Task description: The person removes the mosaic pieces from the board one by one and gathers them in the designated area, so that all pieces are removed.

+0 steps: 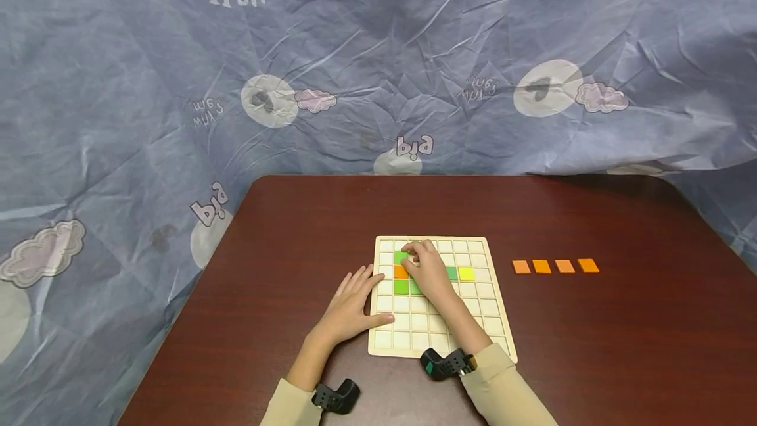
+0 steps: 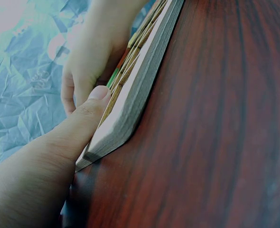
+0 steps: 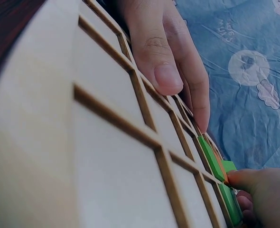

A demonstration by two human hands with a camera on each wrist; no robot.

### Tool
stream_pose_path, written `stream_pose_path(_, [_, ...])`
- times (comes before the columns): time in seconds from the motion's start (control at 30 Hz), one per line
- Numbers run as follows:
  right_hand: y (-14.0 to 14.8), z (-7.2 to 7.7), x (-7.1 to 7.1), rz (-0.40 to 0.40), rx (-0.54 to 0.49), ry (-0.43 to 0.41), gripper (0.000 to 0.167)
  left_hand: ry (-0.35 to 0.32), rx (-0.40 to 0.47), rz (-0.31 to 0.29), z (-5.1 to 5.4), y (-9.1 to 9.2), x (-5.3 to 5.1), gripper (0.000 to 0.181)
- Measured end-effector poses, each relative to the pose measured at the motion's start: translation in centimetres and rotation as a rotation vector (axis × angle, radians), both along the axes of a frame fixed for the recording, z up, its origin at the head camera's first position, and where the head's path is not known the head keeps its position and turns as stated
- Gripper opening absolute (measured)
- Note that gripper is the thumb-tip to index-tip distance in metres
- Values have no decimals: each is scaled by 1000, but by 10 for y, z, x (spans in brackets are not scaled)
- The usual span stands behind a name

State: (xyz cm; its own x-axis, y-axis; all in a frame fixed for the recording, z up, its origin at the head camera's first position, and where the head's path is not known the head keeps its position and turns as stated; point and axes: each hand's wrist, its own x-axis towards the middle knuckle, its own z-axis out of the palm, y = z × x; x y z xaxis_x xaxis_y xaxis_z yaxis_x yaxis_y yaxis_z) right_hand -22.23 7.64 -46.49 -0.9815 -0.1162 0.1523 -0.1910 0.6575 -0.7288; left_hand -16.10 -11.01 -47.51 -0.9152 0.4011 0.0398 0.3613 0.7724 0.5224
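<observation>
A pale wooden grid board lies on the table. My right hand is over its upper left part, thumb and forefinger pinching a green tile that looks slightly raised; the fingers hide some cells. Just below that tile sits an orange tile, and under it a light green tile with another green one beside it, partly covered by the hand. Right of the hand are a darker green tile and a yellow tile. My left hand rests spread at the board's left edge, its thumb on the board.
To the right of the board, several loose tiles in light and deeper orange lie in a row on the dark brown table. A wrinkled blue-grey printed cloth hangs behind the table's far edge.
</observation>
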Motion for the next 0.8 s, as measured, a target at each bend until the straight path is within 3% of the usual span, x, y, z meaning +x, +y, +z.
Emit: stream_pose_path(0.8, [-1,11,4,16,-47,-58,15,-4,1,8,-2,1,0,79])
